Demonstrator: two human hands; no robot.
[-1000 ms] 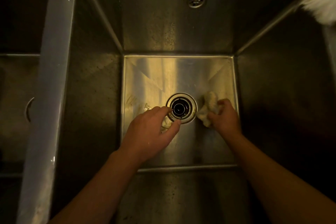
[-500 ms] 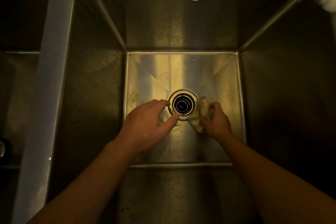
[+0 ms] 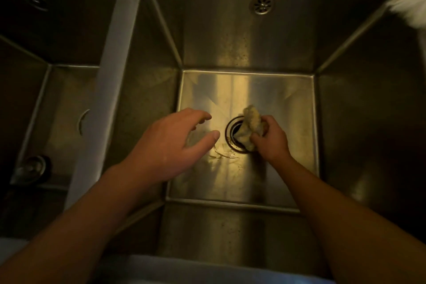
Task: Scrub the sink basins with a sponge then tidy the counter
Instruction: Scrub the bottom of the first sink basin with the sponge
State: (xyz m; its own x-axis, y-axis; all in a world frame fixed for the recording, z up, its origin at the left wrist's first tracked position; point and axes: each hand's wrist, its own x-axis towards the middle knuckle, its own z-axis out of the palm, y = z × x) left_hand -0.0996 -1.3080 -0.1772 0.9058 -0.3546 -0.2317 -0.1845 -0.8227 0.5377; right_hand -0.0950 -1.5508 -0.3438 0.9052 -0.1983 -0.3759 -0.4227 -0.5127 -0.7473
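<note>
Right hand (image 3: 270,139) gripping sponge (image 3: 250,128) over drain (image 3: 232,134) (left hand (image 3: 170,143) spread, empty).

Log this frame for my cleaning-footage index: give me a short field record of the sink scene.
setting: double steel sink, dim light
right basin: both hands inside it
right hand: grips a crumpled sponge over the drain
left hand: open, empty, fingers spread left of the drain
overflow grate: on the back wall
left basin: round strainer on its floor
divider: between the basins
</note>
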